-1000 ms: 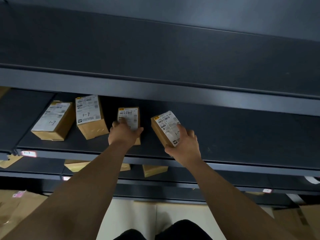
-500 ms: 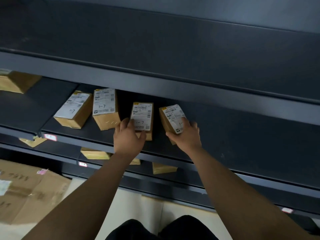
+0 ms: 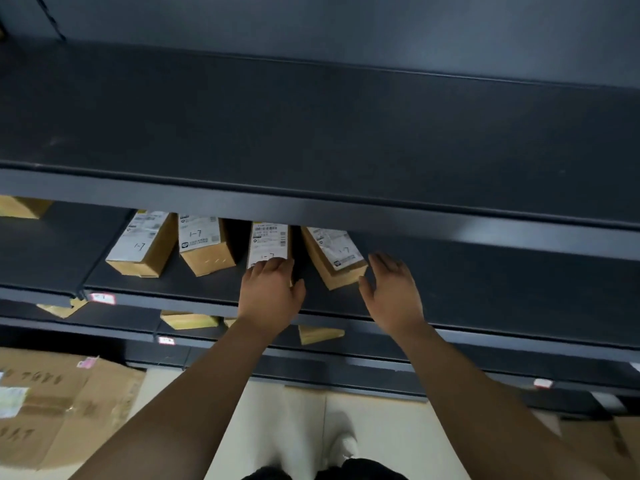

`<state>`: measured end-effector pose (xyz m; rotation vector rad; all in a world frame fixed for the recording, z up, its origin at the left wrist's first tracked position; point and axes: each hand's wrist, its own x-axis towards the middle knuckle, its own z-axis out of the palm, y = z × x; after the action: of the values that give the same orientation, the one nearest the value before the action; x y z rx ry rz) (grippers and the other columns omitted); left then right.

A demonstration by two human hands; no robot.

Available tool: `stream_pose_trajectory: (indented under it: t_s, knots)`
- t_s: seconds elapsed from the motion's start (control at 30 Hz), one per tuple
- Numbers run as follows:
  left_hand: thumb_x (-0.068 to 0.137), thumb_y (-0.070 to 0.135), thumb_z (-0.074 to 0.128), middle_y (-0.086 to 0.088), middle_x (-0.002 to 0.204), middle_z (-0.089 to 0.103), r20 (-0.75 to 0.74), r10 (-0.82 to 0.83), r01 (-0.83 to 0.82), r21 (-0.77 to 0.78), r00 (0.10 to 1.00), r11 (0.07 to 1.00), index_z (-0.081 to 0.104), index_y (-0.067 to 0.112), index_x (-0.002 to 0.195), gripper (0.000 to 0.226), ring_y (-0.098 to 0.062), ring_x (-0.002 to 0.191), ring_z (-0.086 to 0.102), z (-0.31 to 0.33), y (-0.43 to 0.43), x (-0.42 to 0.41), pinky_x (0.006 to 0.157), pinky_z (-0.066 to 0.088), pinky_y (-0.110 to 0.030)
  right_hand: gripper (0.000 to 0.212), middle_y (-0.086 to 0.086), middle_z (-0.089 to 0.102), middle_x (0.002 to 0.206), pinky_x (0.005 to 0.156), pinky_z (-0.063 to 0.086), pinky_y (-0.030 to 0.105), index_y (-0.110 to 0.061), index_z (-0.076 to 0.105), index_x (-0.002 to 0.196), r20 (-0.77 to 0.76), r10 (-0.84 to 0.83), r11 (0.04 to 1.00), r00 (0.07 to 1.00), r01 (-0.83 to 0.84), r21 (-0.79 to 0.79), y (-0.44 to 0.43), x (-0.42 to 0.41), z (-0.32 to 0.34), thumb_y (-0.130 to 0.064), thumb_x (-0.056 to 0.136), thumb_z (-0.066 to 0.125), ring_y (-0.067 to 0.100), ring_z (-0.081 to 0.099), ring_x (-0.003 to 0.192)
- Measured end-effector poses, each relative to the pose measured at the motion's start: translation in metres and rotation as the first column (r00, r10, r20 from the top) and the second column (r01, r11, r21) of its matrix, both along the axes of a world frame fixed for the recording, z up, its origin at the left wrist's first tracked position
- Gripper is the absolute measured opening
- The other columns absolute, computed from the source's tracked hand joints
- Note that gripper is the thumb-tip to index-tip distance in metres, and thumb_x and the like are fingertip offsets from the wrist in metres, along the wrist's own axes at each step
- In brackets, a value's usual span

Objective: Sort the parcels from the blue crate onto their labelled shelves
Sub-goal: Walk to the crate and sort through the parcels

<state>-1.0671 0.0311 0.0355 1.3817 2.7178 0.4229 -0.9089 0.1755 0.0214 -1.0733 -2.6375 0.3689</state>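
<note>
Head view: right hand (image 3: 391, 292) has released the rightmost parcel (image 3: 334, 254), open like the left hand (image 3: 272, 292).

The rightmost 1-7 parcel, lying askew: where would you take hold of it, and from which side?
Probably grip the rightmost parcel across its long side faces at the near end, coming from the front with the right hand. Its far end sits under the upper shelf lip, while the near end faces the shelf edge and its right side is free.
</note>
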Motion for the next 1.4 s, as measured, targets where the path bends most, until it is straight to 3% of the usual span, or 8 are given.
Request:
stream_pose_trajectory:
  t_s: [0.13, 0.27, 0.43, 0.73, 0.8, 0.9, 1.07, 1.4]
  knots:
    - [0.091, 0.037, 0.05, -0.008, 0.132, 0.056, 0.027, -0.157, 0.157, 0.004, 0.987, 0.988, 0.054, 0.012, 0.132, 0.048, -0.03, 0.121, 0.049, 0.002, -0.003, 0.021, 0.101, 0.037, -0.04, 0.046, 0.015, 0.053, 0.134, 0.113, 0.026, 0.038, -0.003, 0.05, 0.132, 0.013, -0.137, 0.99, 0.99, 0.137, -0.015, -0.029, 0.042, 0.006, -0.025, 0.092, 0.055, 0.03, 0.044, 0.128]
    - [0.092, 0.038, 0.048, -0.008, 0.13, 0.058, 0.031, -0.347, 0.348, -0.027, 0.937, 0.937, 0.053, 0.012, 0.132, 0.048, -0.032, 0.117, 0.051, 0.005, -0.01, 0.053, 0.098, 0.039, -0.039, 0.041, 0.015, 0.059, 0.127, 0.108, 0.032, 0.041, -0.002, 0.057, 0.124, -0.04, -0.311, 0.95, 0.95, 0.311, -0.003, -0.076, 0.09, 0.014, -0.02, 0.088, 0.062, 0.033, 0.051, 0.122]
    - [0.084, 0.03, 0.063, -0.011, 0.109, 0.068, 0.022, -0.592, 0.592, -0.019, 0.806, 0.805, 0.065, 0.008, 0.114, 0.037, -0.036, 0.098, 0.061, 0.009, -0.021, 0.115, 0.083, 0.048, -0.044, 0.044, 0.012, 0.055, 0.133, 0.112, 0.029, 0.039, -0.006, 0.054, 0.13, -0.023, -0.54, 0.841, 0.841, 0.54, -0.01, -0.146, 0.165, 0.022, -0.022, 0.09, 0.059, 0.03, 0.047, 0.127]
    - [0.086, 0.036, 0.056, -0.007, 0.116, 0.065, 0.042, -0.826, 0.827, 0.015, 0.562, 0.563, 0.063, 0.011, 0.119, 0.042, -0.032, 0.102, 0.058, 0.02, -0.037, 0.248, 0.09, 0.043, -0.038, 0.046, 0.008, 0.049, 0.14, 0.115, 0.02, 0.035, -0.01, 0.047, 0.137, 0.037, -0.803, 0.594, 0.594, 0.804, -0.031, -0.239, 0.294, 0.031, -0.028, 0.094, 0.051, 0.025, 0.04, 0.133]
    - [0.088, 0.036, 0.056, -0.005, 0.122, 0.062, 0.005, -0.946, 0.946, 0.024, 0.325, 0.325, 0.06, 0.012, 0.124, 0.044, -0.029, 0.108, 0.057, 0.025, -0.053, 0.373, 0.093, 0.042, -0.038, 0.047, 0.008, 0.047, 0.141, 0.116, 0.019, 0.034, -0.009, 0.046, 0.137, 0.037, -0.932, 0.359, 0.36, 0.933, -0.04, -0.297, 0.401, 0.036, -0.028, 0.094, 0.051, 0.024, 0.038, 0.134]
    - [0.091, 0.037, 0.053, -0.004, 0.131, 0.057, 0.031, -0.947, 0.946, 0.029, 0.321, 0.321, 0.054, 0.014, 0.131, 0.047, -0.027, 0.117, 0.052, 0.028, -0.053, 0.395, 0.099, 0.037, -0.037, 0.047, 0.006, 0.045, 0.143, 0.117, 0.019, 0.034, -0.01, 0.045, 0.138, 0.04, -0.936, 0.348, 0.35, 0.937, -0.037, -0.306, 0.419, 0.033, -0.029, 0.095, 0.049, 0.022, 0.036, 0.135]
    - [0.094, 0.04, 0.047, -0.002, 0.135, 0.054, 0.036, -0.989, 0.988, 0.049, 0.146, 0.148, 0.052, 0.016, 0.134, 0.047, -0.024, 0.12, 0.05, 0.024, -0.083, 0.539, 0.1, 0.037, -0.035, 0.047, 0.004, 0.041, 0.146, 0.117, 0.015, 0.031, -0.012, 0.042, 0.14, 0.062, -0.981, 0.181, 0.184, 0.982, -0.045, -0.366, 0.542, 0.04, -0.029, 0.096, 0.048, 0.019, 0.031, 0.138]
    - [0.092, 0.038, 0.051, -0.003, 0.119, 0.063, 0.055, -0.998, 0.999, 0.014, -0.032, -0.031, 0.062, 0.013, 0.119, 0.039, -0.025, 0.106, 0.057, 0.014, -0.122, 0.746, 0.091, 0.043, -0.037, 0.045, 0.002, 0.044, 0.143, 0.114, 0.019, 0.031, -0.012, 0.043, 0.138, 0.075, -0.997, -0.028, -0.022, 0.997, -0.067, -0.433, 0.721, 0.047, -0.027, 0.097, 0.048, 0.019, 0.034, 0.135]
